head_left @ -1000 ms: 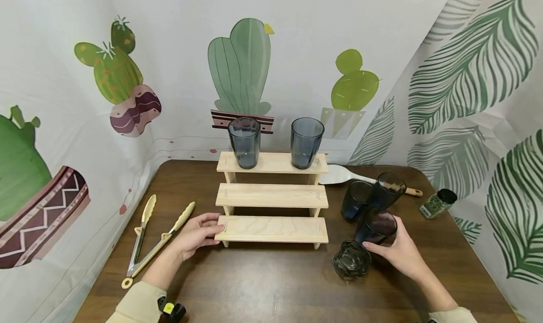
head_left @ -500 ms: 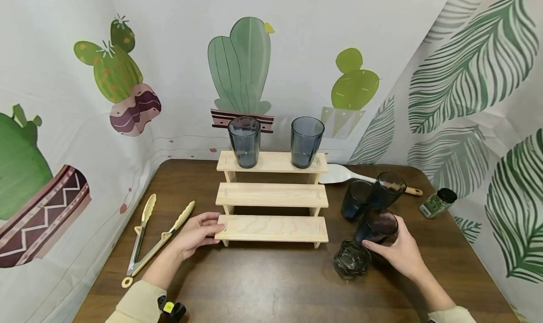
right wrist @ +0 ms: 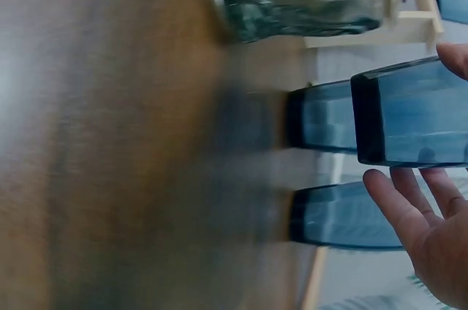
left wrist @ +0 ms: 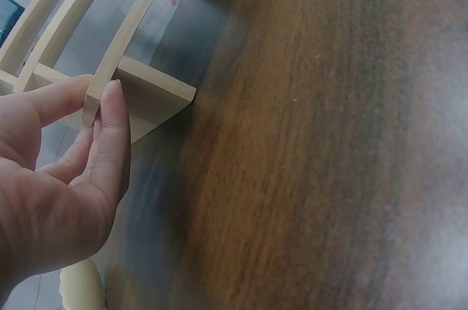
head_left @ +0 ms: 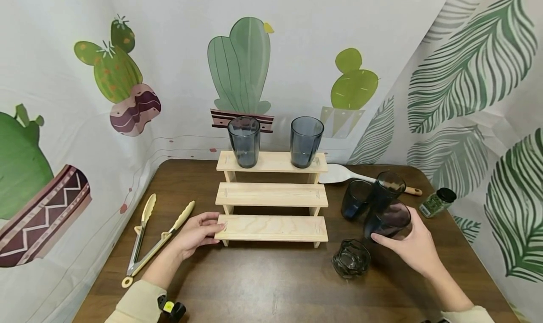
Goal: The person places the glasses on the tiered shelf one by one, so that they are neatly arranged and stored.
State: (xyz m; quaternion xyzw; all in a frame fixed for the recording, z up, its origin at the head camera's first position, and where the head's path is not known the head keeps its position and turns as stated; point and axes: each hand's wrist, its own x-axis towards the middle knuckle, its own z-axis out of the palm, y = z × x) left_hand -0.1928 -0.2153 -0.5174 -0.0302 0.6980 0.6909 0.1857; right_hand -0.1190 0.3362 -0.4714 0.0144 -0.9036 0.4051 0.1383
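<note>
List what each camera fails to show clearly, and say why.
Head: any print on the jar, too small to read.
Head: the base of the rearmost table glass, hidden by the held glass.
Left wrist: the far end of the rack, cut off by the top edge.
Left wrist: all but one tip of the tongs, cut off by the bottom edge.
Right wrist: the held glass's rim, cut off by the right edge.

The left sleeve (head_left: 136,305) was pale cream, the left hand (head_left: 197,236) bare. Against that sleeve I saw a small black wrist device (head_left: 178,311), rounded at one end, with a bright yellow patch (head_left: 168,307) on it. The right sleeve (head_left: 470,315) matched in cream, a dark sliver (head_left: 443,320) showing by it; the right hand (head_left: 413,247) was bare too.
</note>
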